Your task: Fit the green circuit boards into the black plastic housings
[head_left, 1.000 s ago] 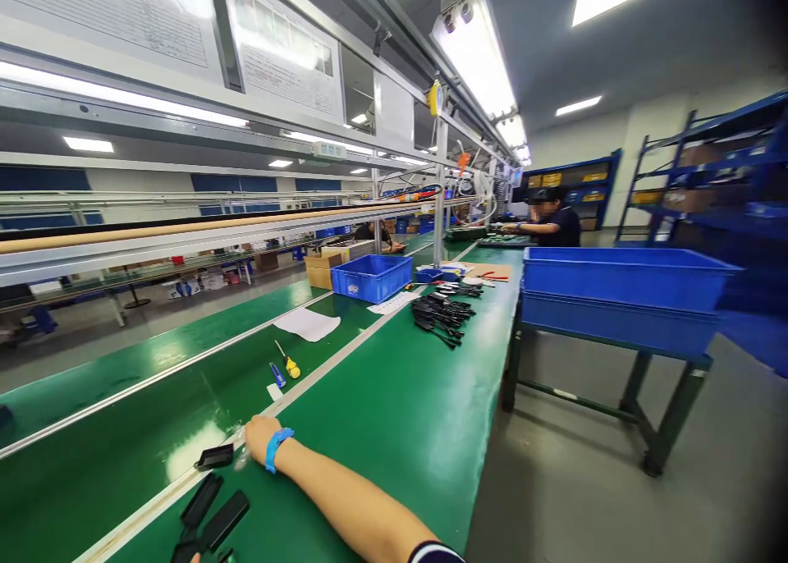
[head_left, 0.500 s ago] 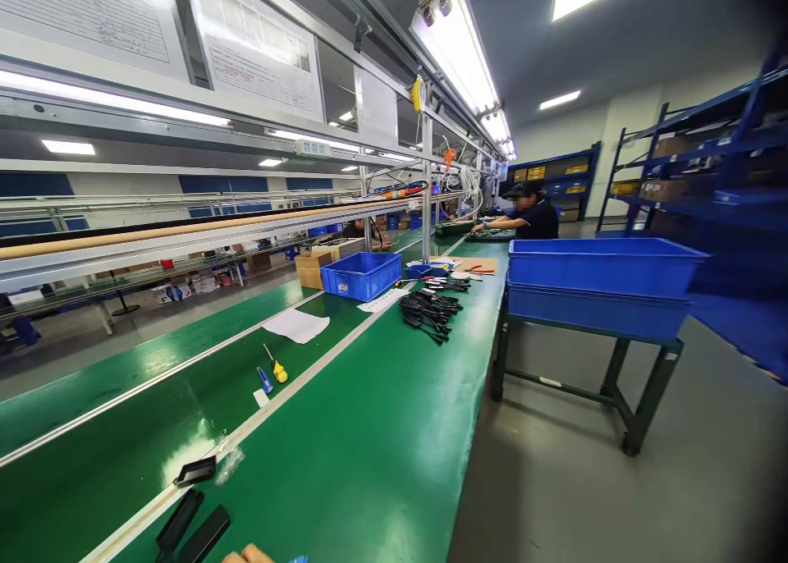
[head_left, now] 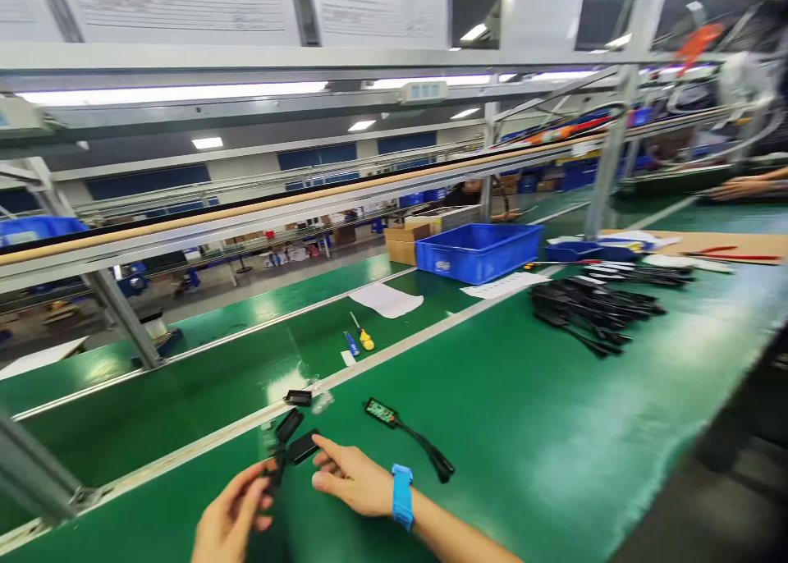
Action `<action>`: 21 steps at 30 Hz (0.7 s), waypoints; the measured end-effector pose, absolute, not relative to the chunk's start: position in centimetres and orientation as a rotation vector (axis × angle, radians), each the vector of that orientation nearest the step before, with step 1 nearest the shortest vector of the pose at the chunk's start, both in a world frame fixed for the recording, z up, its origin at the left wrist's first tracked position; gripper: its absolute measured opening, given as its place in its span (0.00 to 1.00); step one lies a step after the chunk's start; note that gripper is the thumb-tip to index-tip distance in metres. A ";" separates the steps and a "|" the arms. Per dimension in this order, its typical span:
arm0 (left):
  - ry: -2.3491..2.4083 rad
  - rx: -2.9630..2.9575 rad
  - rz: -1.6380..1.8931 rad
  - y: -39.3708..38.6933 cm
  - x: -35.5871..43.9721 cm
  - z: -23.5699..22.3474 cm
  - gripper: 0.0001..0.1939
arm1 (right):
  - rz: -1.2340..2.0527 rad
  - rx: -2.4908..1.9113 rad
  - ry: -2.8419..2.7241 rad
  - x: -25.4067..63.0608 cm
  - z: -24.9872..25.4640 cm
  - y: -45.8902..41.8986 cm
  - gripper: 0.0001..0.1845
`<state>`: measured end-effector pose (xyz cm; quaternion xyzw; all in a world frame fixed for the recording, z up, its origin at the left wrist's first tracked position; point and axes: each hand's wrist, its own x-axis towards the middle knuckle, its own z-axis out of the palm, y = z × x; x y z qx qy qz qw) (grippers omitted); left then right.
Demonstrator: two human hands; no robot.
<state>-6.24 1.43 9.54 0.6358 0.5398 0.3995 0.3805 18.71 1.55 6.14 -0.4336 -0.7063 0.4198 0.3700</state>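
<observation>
My left hand (head_left: 231, 514) is closed, fingers pinching a dark, blurred piece that looks like a black cable (head_left: 278, 469). Just beyond it lie an open black plastic case half (head_left: 289, 424) and a flat black cover (head_left: 304, 446). At the flat cover's edge is the index fingertip of my right hand (head_left: 352, 474), which wears a blue wristband; its fingers are apart and hold nothing. A small black housing with an exposed green circuit board (head_left: 382, 413) lies to the right, its short cable (head_left: 424, 444) trailing toward me. Another small black case part (head_left: 299, 397) rests by the pale strip.
Clear plastic scraps (head_left: 322, 400), a yellow screwdriver (head_left: 365, 339), a blue cutter (head_left: 351, 344) and a paper sheet (head_left: 387, 299) lie farther back. A heap of black cables (head_left: 591, 308) and a blue bin (head_left: 480, 251) stand right. Another person's hand (head_left: 748, 187) shows far right.
The view has swung left and down to the bench. Both my hands now show, reaching to the black parts; only fingertips were visible before. The circuit-board housing has come into view.
</observation>
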 end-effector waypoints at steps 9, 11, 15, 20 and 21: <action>1.349 2.568 0.706 7.6 -0.6 4.5 0.26 | 1.198 -1.106 -1.421 16.4 4.6 2.3 0.17; 1.389 2.477 0.799 7.0 -0.4 4.7 0.22 | 0.970 -1.104 -1.518 17.4 5.8 2.3 0.14; 1.311 1.702 1.083 4.9 -1.2 6.0 0.18 | 0.686 -1.085 -1.629 18.2 8.0 1.8 0.16; 0.952 0.793 1.054 2.3 -2.9 6.7 0.24 | 0.234 -0.863 -1.905 17.5 6.8 1.3 0.18; 0.908 0.730 1.072 1.9 -3.1 6.6 0.25 | 0.139 -0.832 -1.944 17.2 6.3 1.2 0.20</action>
